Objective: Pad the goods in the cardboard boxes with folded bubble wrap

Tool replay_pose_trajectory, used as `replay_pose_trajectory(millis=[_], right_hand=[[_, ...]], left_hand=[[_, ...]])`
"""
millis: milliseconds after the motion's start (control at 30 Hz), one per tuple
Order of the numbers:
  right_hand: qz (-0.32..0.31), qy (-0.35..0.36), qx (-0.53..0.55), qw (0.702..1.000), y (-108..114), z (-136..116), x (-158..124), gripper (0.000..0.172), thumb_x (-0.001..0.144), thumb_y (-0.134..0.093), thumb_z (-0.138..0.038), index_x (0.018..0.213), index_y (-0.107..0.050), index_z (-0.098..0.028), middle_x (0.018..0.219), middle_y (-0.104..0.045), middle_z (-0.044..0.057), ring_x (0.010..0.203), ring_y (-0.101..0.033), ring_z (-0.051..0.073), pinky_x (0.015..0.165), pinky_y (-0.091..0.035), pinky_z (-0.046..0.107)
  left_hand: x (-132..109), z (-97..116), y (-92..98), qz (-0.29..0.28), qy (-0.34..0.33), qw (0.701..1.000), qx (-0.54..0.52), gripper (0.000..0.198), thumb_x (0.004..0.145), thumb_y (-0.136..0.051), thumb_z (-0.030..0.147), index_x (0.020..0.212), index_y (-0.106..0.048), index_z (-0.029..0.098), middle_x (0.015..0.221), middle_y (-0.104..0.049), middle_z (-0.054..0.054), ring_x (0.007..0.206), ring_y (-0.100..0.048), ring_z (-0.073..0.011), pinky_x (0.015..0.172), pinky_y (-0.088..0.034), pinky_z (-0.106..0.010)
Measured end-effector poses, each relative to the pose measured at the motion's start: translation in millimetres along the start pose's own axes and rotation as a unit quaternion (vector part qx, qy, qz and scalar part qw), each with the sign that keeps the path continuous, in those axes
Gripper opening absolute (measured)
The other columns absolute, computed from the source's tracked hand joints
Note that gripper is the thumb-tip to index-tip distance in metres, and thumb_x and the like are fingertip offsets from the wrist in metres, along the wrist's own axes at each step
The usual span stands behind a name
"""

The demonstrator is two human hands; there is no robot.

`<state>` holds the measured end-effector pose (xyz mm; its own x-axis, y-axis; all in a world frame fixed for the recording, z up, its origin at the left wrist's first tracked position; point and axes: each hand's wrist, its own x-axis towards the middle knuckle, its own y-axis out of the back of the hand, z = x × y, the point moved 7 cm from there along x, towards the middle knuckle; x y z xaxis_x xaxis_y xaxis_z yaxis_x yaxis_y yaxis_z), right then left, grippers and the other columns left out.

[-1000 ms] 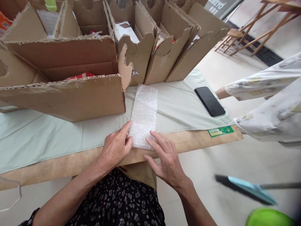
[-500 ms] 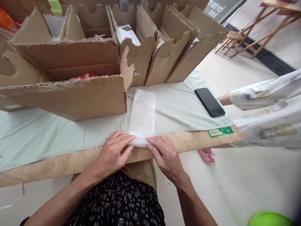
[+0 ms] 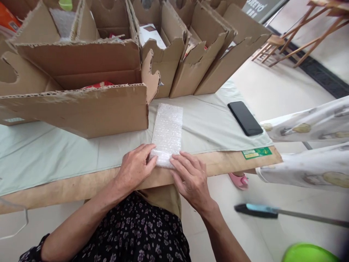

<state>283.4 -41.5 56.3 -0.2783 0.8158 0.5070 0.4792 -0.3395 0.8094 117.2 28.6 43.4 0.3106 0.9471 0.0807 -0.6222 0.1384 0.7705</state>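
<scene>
A strip of clear bubble wrap lies flat on the cloth-covered table, its near end folded over at the wooden edge. My left hand grips the left side of that fold between thumb and fingers. On the opposite corner, my right hand holds the fold, fingers on top and thumb lower down. Whether anything is wrapped inside the fold cannot be made out.
Cardboard boxes with packets inside stand at the back and left. A black phone lies to the right. Beyond the table's right end are another person's patterned trousers, a long-handled tool and a green basin.
The fold at the bubble wrap's near end looks deeper, and my right fingers have moved further onto it. A long-handled tool has appeared over the floor at right; the other person's legs have shifted.
</scene>
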Motion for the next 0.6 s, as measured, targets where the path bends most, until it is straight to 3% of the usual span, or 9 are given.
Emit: replay_pose_trajectory(millis=[133, 233, 333, 433, 533, 600], right_hand=[[-0.006, -0.007, 0.048, 0.999, -3, 8, 6, 0.025, 0.101, -0.057, -0.01, 0.122, -0.066, -0.021, 0.116, -0.079, 0.007, 0.115, -0.07, 0.025, 0.096, -0.049, 0.043], [-0.027, -0.018, 0.11, 0.993, 0, 13, 7, 0.024, 0.103, -0.054, -0.014, 0.123, -0.066, -0.021, 0.108, -0.079, 0.006, 0.099, -0.071, 0.023, 0.088, -0.052, 0.041], [-0.055, -0.044, 0.155, 0.985, 0, 17, 6, 0.025, 0.104, -0.054, -0.018, 0.126, -0.065, -0.023, 0.105, -0.079, 0.005, 0.094, -0.071, 0.022, 0.085, -0.055, 0.04], [-0.009, -0.077, 0.117, 0.99, 4, 22, 3, 0.028, 0.103, -0.057, -0.022, 0.131, -0.064, -0.023, 0.115, -0.076, 0.009, 0.103, -0.071, 0.025, 0.09, -0.056, 0.043], [0.056, -0.066, 0.045, 0.995, 11, 20, -2, 0.032, 0.099, -0.065, -0.024, 0.131, -0.063, -0.022, 0.124, -0.073, 0.013, 0.114, -0.068, 0.029, 0.094, -0.054, 0.046], [0.04, -0.039, 0.018, 0.998, 7, 15, -4, 0.035, 0.097, -0.068, -0.024, 0.131, -0.063, -0.023, 0.128, -0.072, 0.013, 0.117, -0.068, 0.03, 0.095, -0.053, 0.047]], left_hand=[[-17, 12, 8.7, 0.051, -0.111, 0.992, 0.014, 0.03, 0.099, -0.059, 0.025, 0.128, -0.066, 0.016, 0.129, -0.068, -0.015, 0.11, -0.067, -0.0259, 0.093, -0.057, -0.041], [-28, 21, 9.9, 0.012, -0.169, 0.986, -0.011, 0.026, 0.101, -0.06, 0.02, 0.126, -0.066, 0.018, 0.125, -0.072, -0.012, 0.117, -0.064, -0.0261, 0.101, -0.053, -0.044], [-26, 20, 10.4, -0.003, -0.148, 0.988, -0.042, 0.024, 0.101, -0.057, 0.016, 0.123, -0.066, 0.018, 0.103, -0.076, -0.007, 0.098, -0.067, -0.022, 0.09, -0.055, -0.039], [-14, 15, 7.1, 0.011, -0.111, 0.993, -0.025, 0.024, 0.099, -0.059, 0.019, 0.121, -0.068, 0.018, 0.094, -0.075, -0.006, 0.085, -0.067, -0.0215, 0.083, -0.056, -0.039], [-1, 10, -0.5, 0.016, -0.09, 0.996, 0.02, 0.025, 0.097, -0.06, 0.02, 0.119, -0.07, 0.017, 0.094, -0.074, -0.007, 0.087, -0.067, -0.0237, 0.084, -0.057, -0.041], [5, 7, -4.1, 0.021, -0.083, 0.995, 0.042, 0.025, 0.097, -0.06, 0.021, 0.12, -0.07, 0.018, 0.098, -0.073, -0.008, 0.092, -0.067, -0.0254, 0.085, -0.057, -0.042]])
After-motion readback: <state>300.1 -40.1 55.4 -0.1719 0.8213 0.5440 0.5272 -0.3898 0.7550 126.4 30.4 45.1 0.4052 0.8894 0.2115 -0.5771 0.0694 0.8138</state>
